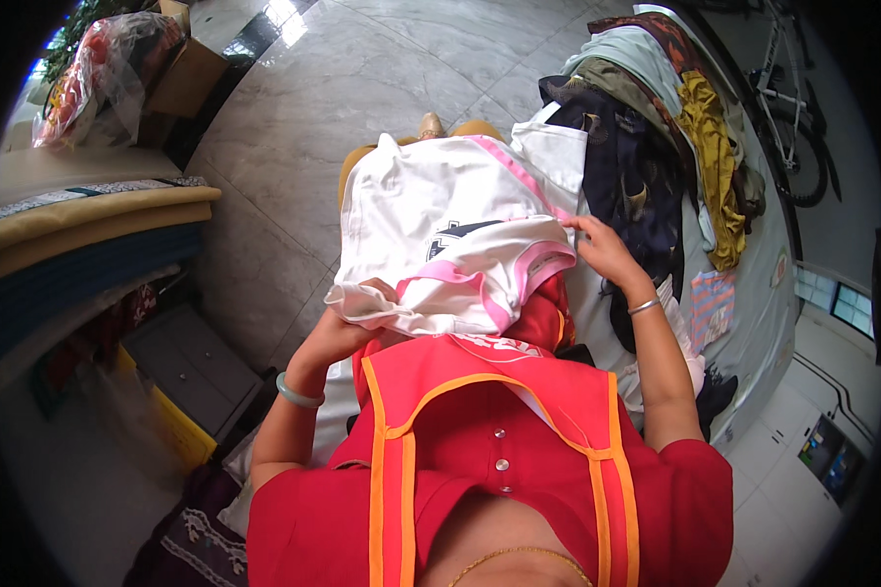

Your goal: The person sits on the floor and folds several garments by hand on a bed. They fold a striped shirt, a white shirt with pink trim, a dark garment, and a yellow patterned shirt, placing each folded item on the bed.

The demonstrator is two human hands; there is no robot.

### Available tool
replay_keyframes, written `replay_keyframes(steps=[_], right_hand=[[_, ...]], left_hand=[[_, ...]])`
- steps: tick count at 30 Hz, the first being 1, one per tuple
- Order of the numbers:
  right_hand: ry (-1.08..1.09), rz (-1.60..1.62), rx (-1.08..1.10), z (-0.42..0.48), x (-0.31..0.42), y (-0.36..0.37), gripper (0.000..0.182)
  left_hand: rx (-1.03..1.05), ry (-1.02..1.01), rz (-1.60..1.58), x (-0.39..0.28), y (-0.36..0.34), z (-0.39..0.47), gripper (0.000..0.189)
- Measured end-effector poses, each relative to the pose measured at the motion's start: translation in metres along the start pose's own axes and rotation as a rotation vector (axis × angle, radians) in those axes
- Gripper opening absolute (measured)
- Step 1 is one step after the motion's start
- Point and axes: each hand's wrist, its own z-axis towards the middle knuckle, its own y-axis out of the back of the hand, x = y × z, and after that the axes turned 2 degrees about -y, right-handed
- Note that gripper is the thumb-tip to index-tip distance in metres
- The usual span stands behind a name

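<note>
A white T-shirt with pink trim and a dark printed design is spread over my lap. Its upper part is folded back toward me, with the pink collar on the right. My left hand grips a bunched white sleeve of the shirt, its fingers partly hidden by the cloth. At the shirt's right edge, just beyond the collar, my right hand pinches the fabric between thumb and fingertips. The red apron with orange edging lies under the near side of the shirt.
To the right, dark patterned clothing, a mustard garment and other clothes lie on a pale covered surface. A striped cloth is nearer. At left are a grey cabinet, folded padding and a cardboard box.
</note>
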Motion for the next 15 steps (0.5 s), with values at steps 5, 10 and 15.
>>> replay_keyframes(steps=[5, 10, 15], right_hand=[[0.136, -0.230, -0.060, -0.005, -0.013, -0.032, 0.033], [0.026, 0.068, -0.089, 0.020, 0.017, -0.032, 0.016], [0.040, 0.002, -0.088, 0.033, 0.033, -0.035, 0.018]], left_hand=[[-0.283, 0.057, -0.390, 0.015, 0.009, -0.014, 0.022], [-0.501, 0.035, -0.657, 0.046, 0.049, -0.036, 0.024], [-0.922, 0.317, -0.350, 0.076, 0.066, -0.040, 0.034]])
